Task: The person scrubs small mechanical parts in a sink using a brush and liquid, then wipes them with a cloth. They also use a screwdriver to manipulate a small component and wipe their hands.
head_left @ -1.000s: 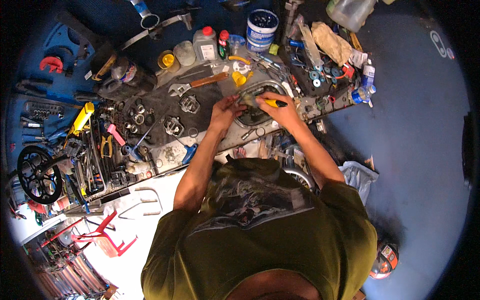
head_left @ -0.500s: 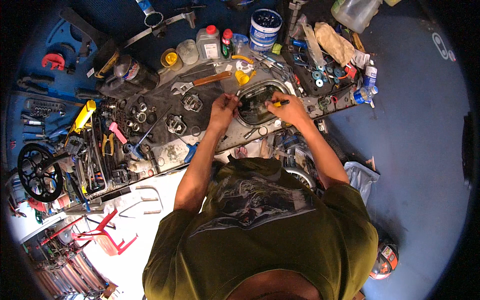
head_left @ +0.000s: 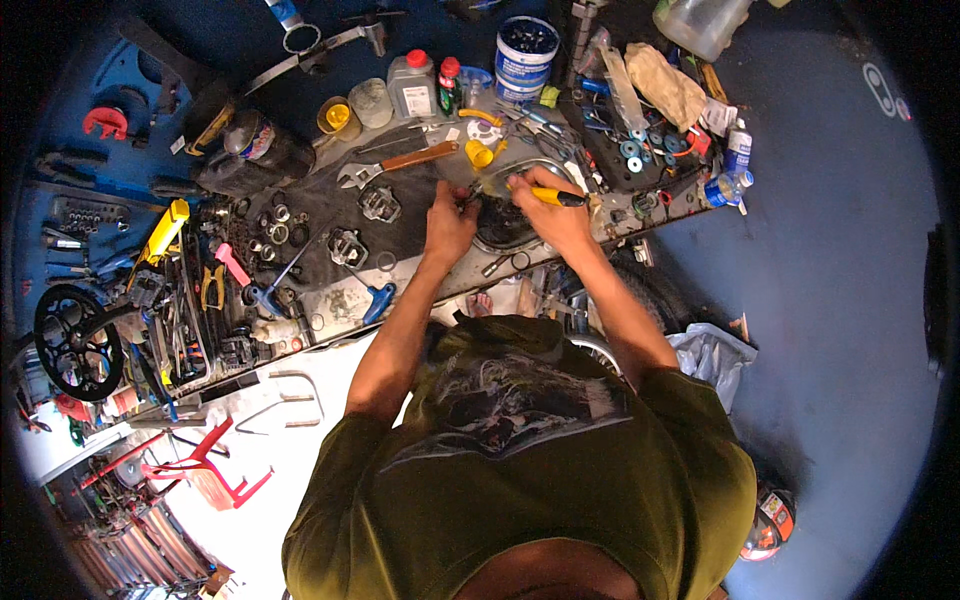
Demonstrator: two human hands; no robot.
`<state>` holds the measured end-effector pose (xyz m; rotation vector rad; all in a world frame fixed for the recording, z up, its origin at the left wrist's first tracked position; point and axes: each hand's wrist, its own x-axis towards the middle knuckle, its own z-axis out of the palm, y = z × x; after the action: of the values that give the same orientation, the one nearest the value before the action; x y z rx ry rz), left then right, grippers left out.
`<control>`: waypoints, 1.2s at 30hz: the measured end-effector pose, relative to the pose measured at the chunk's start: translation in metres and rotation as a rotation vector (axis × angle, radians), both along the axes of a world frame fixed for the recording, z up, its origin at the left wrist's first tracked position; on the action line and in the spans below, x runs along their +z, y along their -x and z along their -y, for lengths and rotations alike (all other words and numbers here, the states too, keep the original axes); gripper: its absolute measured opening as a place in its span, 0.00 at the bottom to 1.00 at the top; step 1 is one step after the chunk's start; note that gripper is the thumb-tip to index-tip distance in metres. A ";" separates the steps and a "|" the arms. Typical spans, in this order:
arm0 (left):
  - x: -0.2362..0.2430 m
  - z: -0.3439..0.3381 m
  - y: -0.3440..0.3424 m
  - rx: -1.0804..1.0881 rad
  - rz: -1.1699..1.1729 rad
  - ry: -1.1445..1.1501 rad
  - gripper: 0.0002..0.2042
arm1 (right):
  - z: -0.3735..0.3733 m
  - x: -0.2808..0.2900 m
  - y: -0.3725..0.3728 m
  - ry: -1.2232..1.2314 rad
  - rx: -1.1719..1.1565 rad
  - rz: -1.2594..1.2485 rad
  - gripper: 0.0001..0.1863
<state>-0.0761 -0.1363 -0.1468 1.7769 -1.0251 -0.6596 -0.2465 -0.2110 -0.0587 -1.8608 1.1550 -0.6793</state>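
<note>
**Working a dark round part at the bench edge**

Leaning over the bench, the person in the olive shirt (head_left: pixel 530 470) filled the near half of the view, both forearms reaching forward. Half a second before, the hands sat at the same spot on the bench; they had barely shifted, so the work looked like a steady, continuing effort on one part rather than a change of tool.

The left hand (head_left: pixel 447 222) was curled shut against the left rim of a dark round part (head_left: pixel 500 222) lying at the near edge of the workbench (head_left: pixel 330 300), steadying it. The right hand (head_left: pixel 555 215) was closed around a yellow-handled tool (head_left: pixel 550 196), its dark end pointing right; the working tip was hidden under the fingers.

Just left of the hands lay two metal pedals (head_left: pixel 362 222) on the dark mat. Farther off sat an adjustable wrench (head_left: pixel 400 163) with an orange handle, and beyond it a blue-and-white tub (head_left: pixel 526 58) and a grey bottle (head_left: pixel 412 85). At the far left, a black chainring (head_left: pixel 75 342) hung at the bench end.

What the round part was could not be made out; hands covered much of it, and the rim of the view was dark.
</note>
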 end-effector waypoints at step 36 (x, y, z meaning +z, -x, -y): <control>0.005 -0.011 0.019 -0.210 0.055 -0.080 0.15 | -0.012 -0.033 0.020 -0.060 -0.056 0.137 0.17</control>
<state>-0.0948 -0.1256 -0.1414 1.7794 -1.2497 -0.7944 -0.2668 -0.1991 -0.0920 -1.7095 1.1294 -0.7828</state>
